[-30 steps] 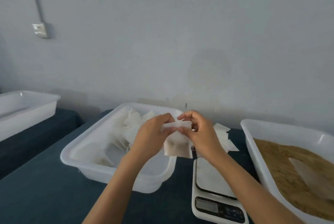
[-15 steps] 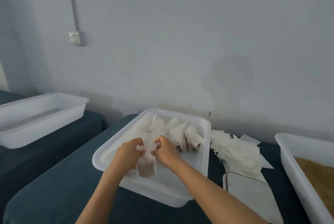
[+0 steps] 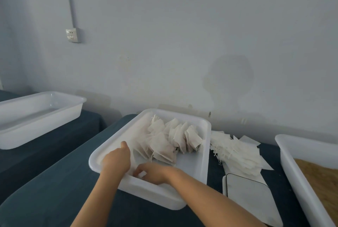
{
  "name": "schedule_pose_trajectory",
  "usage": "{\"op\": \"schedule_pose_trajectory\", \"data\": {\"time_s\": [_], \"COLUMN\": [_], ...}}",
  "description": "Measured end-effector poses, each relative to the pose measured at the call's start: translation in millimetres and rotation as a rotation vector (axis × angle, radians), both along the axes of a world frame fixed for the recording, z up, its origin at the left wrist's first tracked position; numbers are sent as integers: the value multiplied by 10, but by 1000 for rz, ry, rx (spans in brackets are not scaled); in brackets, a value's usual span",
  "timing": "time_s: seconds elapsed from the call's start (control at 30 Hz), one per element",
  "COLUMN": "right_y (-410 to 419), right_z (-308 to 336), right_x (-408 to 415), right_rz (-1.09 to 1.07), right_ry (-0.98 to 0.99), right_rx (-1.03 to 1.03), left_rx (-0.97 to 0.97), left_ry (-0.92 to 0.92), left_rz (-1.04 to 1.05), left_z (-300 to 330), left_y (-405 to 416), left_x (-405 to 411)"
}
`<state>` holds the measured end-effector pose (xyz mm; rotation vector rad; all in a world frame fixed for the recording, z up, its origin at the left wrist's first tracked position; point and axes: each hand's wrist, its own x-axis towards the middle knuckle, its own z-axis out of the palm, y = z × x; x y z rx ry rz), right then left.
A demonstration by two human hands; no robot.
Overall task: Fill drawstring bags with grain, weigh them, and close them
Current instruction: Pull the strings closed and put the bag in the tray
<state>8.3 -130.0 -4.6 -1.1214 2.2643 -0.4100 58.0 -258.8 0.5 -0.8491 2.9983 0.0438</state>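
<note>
Both of my hands reach down into the near left corner of a white tray (image 3: 146,188). My left hand (image 3: 117,161) shows its back with the thumb raised, and its fingers are hidden. My right hand (image 3: 154,172) lies low beside it with curled fingers; I cannot tell whether either hand holds a bag. A row of filled drawstring bags (image 3: 173,140) leans across the tray's middle. A pile of flat empty bags (image 3: 236,151) lies on the table right of the tray. The scale (image 3: 250,201) sits in front of that pile. Brown grain (image 3: 321,177) fills the tub (image 3: 290,162) at the right.
Another white tub (image 3: 36,117) stands on a separate dark-covered table at the left, with a gap between the tables. The wall runs close behind everything and carries a socket (image 3: 72,35).
My hands have carried the bag from above the scale leftwards and down into the tray's near corner. The view has swung left, so the grain tub now sits at the right edge.
</note>
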Motion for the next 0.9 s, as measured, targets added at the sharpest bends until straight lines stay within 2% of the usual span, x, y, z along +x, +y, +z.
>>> {"op": "schedule_pose_trajectory", "data": {"time_s": [0.07,0.17,0.27,0.33,0.37,0.43,0.53,0.7,0.9], "right_y": [111,431,920,1292,1481,1848,2298,2468,2423], "right_z": [48,243,444,480,449,315,34,-274,-313], "right_x": [-44,-268,-625,-901,-1044,-1335,-1675,-1893,-1926], "right_rz": [-22,-146,-407,-631,-739,-927,-1031,-904,-865], "right_ry": [5,42,91,223,328,505,492,369,522], "right_rx": [-79,-375,-702,-869,-882,-780,-521,-212,-46], "left_rx": [-42,-67,-29,4,6,5,42,27,12], "left_ry": [75,155,183,200,206,219,244,275,292], "left_rz": [-14,-69,-168,-231,-262,-318,-375,-436,-432], "left_z": [64,199,306,343,349,352,335,309,251], "left_y": [88,298,534,697,777,933,1134,1320,1383], "left_x": [-40,-164,-364,-500,-564,-681,-840,-1017,-1128]}}
